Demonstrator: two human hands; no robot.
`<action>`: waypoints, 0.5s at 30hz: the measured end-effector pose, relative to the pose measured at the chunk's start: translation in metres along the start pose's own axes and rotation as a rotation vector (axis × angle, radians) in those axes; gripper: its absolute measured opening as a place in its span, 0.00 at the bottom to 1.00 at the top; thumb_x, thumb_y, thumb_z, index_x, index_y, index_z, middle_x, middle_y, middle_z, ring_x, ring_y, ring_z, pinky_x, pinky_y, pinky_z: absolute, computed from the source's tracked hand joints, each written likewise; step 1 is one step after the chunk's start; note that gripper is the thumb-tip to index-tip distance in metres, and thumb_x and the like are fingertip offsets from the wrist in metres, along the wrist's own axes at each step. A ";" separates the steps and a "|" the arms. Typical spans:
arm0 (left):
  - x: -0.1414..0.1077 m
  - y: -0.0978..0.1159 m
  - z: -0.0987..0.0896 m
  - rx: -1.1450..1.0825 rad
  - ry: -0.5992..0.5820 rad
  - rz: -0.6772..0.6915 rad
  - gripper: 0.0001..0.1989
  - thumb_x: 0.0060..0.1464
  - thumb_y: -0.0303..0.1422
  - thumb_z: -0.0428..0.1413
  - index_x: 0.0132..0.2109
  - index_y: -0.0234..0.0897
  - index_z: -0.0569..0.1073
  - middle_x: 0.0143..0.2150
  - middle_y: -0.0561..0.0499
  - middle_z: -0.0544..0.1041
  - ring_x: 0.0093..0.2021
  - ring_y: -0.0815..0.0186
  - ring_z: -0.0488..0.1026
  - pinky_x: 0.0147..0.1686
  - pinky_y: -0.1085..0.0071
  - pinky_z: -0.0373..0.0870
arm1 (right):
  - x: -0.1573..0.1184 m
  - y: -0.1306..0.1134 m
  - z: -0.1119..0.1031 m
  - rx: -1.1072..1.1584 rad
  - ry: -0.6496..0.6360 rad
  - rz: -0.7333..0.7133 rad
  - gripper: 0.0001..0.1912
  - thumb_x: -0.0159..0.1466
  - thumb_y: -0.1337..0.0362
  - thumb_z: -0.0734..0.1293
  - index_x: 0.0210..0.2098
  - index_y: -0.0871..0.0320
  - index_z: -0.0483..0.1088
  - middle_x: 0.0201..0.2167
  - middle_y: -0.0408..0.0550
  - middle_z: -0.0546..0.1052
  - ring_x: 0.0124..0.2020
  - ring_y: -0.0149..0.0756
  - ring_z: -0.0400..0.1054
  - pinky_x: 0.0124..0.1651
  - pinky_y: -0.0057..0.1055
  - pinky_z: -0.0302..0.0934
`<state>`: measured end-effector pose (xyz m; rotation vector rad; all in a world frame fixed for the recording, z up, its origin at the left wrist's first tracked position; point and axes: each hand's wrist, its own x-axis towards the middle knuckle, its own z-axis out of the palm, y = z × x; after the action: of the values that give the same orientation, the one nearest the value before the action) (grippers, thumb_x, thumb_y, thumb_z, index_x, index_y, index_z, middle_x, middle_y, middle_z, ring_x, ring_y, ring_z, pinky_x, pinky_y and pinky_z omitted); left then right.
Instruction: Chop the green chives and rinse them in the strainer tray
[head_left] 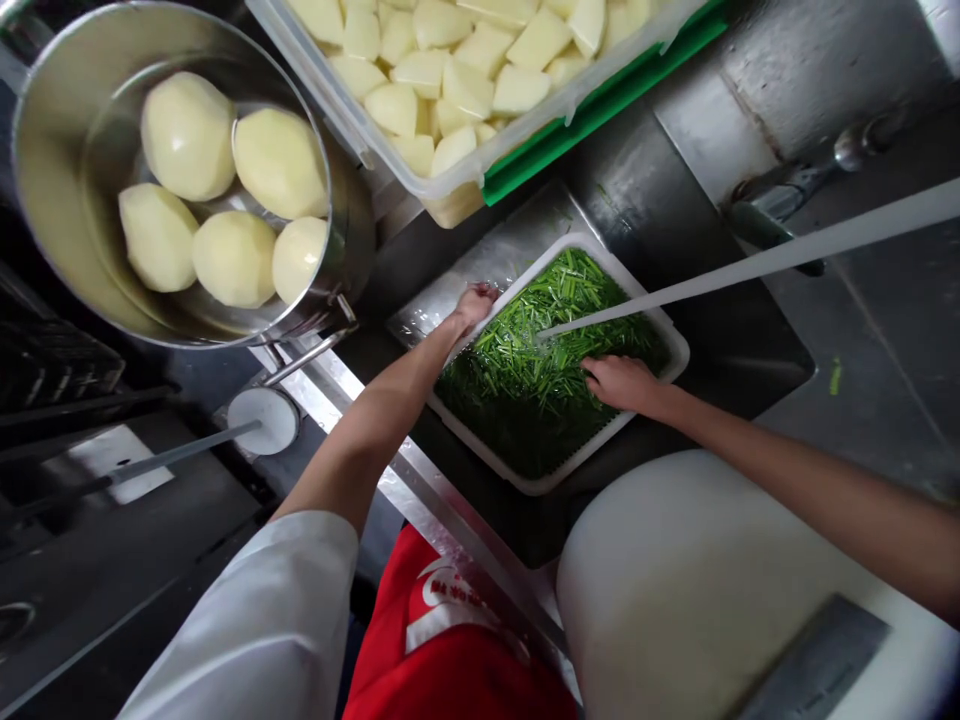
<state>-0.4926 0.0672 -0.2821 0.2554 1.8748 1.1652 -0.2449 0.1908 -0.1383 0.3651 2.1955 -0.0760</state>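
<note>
A white plastic basket sits tilted in a metal sink, filled with water and cut green stalks. My left hand is closed on the basket's upper left rim, its fingertips partly hidden. My right hand reaches over the opposite rim, its fingers curled into the stalks at the water surface. A white stream of water runs in from the upper right and lands among the greens between my hands.
A steel pot with several peeled potatoes stands at the upper left. Beyond the sink is a clear tub of potato chunks with a green latch. A thick round white block carries a dark rectangular blade. A tap is at the right.
</note>
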 end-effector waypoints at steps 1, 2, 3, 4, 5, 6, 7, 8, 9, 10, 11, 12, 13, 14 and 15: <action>0.002 0.003 -0.002 0.042 0.043 0.042 0.10 0.64 0.29 0.52 0.36 0.32 0.76 0.32 0.48 0.77 0.33 0.67 0.72 0.42 0.70 0.70 | 0.001 0.001 -0.001 -0.002 0.002 0.001 0.20 0.70 0.61 0.55 0.55 0.57 0.70 0.48 0.61 0.79 0.48 0.55 0.75 0.47 0.46 0.67; 0.003 0.006 -0.003 0.084 0.093 0.091 0.11 0.64 0.28 0.51 0.35 0.32 0.75 0.32 0.47 0.77 0.34 0.66 0.72 0.43 0.69 0.69 | 0.002 0.002 -0.002 -0.004 0.005 0.003 0.19 0.70 0.61 0.55 0.55 0.57 0.70 0.48 0.61 0.79 0.48 0.55 0.75 0.47 0.45 0.67; 0.001 0.011 -0.005 0.126 0.142 0.154 0.12 0.65 0.29 0.50 0.34 0.32 0.75 0.32 0.47 0.76 0.35 0.66 0.72 0.44 0.69 0.68 | 0.002 0.002 -0.003 -0.006 0.009 0.005 0.19 0.70 0.60 0.56 0.55 0.57 0.70 0.48 0.61 0.79 0.48 0.55 0.76 0.46 0.45 0.67; -0.004 0.017 -0.005 0.163 0.185 0.228 0.13 0.66 0.30 0.49 0.35 0.33 0.74 0.32 0.47 0.76 0.36 0.65 0.71 0.45 0.68 0.68 | 0.002 0.004 -0.004 -0.007 0.015 0.006 0.19 0.70 0.60 0.56 0.55 0.57 0.71 0.48 0.61 0.79 0.48 0.54 0.76 0.46 0.44 0.67; -0.013 0.023 -0.003 0.187 0.205 0.308 0.14 0.67 0.31 0.48 0.35 0.33 0.74 0.32 0.47 0.76 0.36 0.65 0.71 0.45 0.67 0.67 | 0.002 0.005 -0.005 -0.007 0.023 0.007 0.19 0.70 0.60 0.56 0.54 0.57 0.71 0.47 0.61 0.79 0.48 0.54 0.76 0.46 0.44 0.67; -0.024 0.029 0.000 0.196 0.184 0.386 0.14 0.68 0.32 0.47 0.36 0.34 0.74 0.33 0.47 0.76 0.36 0.65 0.71 0.44 0.66 0.67 | 0.002 0.007 -0.006 -0.005 0.033 0.011 0.18 0.70 0.60 0.56 0.52 0.57 0.72 0.47 0.61 0.79 0.47 0.53 0.76 0.46 0.43 0.66; -0.039 0.035 0.005 0.207 0.107 0.471 0.15 0.68 0.33 0.46 0.37 0.34 0.74 0.33 0.48 0.75 0.36 0.65 0.71 0.44 0.66 0.68 | 0.001 0.009 -0.007 0.000 0.045 0.016 0.18 0.71 0.61 0.56 0.50 0.58 0.73 0.46 0.60 0.80 0.47 0.53 0.76 0.46 0.43 0.66; -0.054 0.040 0.010 0.231 -0.016 0.566 0.15 0.68 0.34 0.47 0.37 0.35 0.75 0.33 0.48 0.76 0.35 0.65 0.71 0.43 0.65 0.68 | -0.001 0.012 -0.009 0.006 0.060 0.028 0.18 0.71 0.61 0.56 0.48 0.58 0.74 0.46 0.60 0.80 0.46 0.53 0.76 0.45 0.42 0.66; -0.069 0.044 0.015 0.265 -0.166 0.653 0.14 0.67 0.34 0.48 0.37 0.35 0.75 0.34 0.48 0.76 0.36 0.65 0.72 0.43 0.65 0.69 | -0.002 0.016 -0.012 0.014 0.075 0.044 0.18 0.70 0.62 0.55 0.46 0.58 0.75 0.45 0.59 0.80 0.45 0.52 0.76 0.45 0.41 0.66; -0.081 0.048 0.020 0.306 -0.300 0.728 0.12 0.65 0.35 0.50 0.37 0.36 0.76 0.35 0.48 0.77 0.37 0.64 0.72 0.44 0.63 0.69 | -0.004 0.021 -0.015 0.023 0.090 0.066 0.18 0.70 0.62 0.55 0.45 0.58 0.75 0.44 0.59 0.80 0.45 0.52 0.76 0.44 0.41 0.66; -0.089 0.051 0.024 0.339 -0.380 0.784 0.11 0.64 0.35 0.52 0.37 0.37 0.77 0.37 0.48 0.77 0.40 0.62 0.73 0.47 0.61 0.69 | -0.005 0.026 -0.018 0.034 0.106 0.091 0.18 0.70 0.63 0.55 0.45 0.58 0.75 0.43 0.58 0.80 0.44 0.51 0.76 0.44 0.40 0.66; -0.090 0.054 0.026 0.358 -0.374 0.813 0.11 0.63 0.36 0.53 0.38 0.37 0.77 0.39 0.47 0.78 0.43 0.61 0.73 0.51 0.59 0.68 | -0.006 0.031 -0.022 0.044 0.129 0.114 0.18 0.70 0.63 0.55 0.44 0.59 0.75 0.43 0.58 0.80 0.44 0.50 0.76 0.43 0.39 0.65; -0.086 0.057 0.026 0.351 -0.283 0.804 0.11 0.64 0.36 0.52 0.39 0.37 0.78 0.42 0.46 0.78 0.47 0.60 0.73 0.54 0.58 0.67 | -0.006 0.037 -0.025 0.054 0.160 0.137 0.17 0.69 0.63 0.56 0.44 0.59 0.76 0.43 0.58 0.80 0.44 0.49 0.76 0.44 0.39 0.65; -0.077 0.059 0.025 0.320 -0.138 0.746 0.11 0.65 0.35 0.51 0.41 0.37 0.78 0.44 0.45 0.78 0.49 0.59 0.72 0.57 0.57 0.65 | -0.005 0.044 -0.029 0.063 0.202 0.157 0.17 0.69 0.63 0.56 0.44 0.59 0.76 0.43 0.58 0.80 0.44 0.49 0.75 0.44 0.38 0.65; -0.063 0.062 0.023 0.273 0.007 0.643 0.12 0.66 0.34 0.49 0.43 0.37 0.77 0.45 0.44 0.77 0.51 0.59 0.71 0.57 0.58 0.65 | -0.004 0.050 -0.033 0.072 0.253 0.175 0.17 0.69 0.63 0.56 0.44 0.60 0.75 0.44 0.59 0.80 0.44 0.49 0.75 0.45 0.38 0.65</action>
<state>-0.4549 0.0785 -0.2003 1.0679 2.0190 1.3066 -0.2540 0.2433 -0.1110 0.6354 2.4033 -0.0136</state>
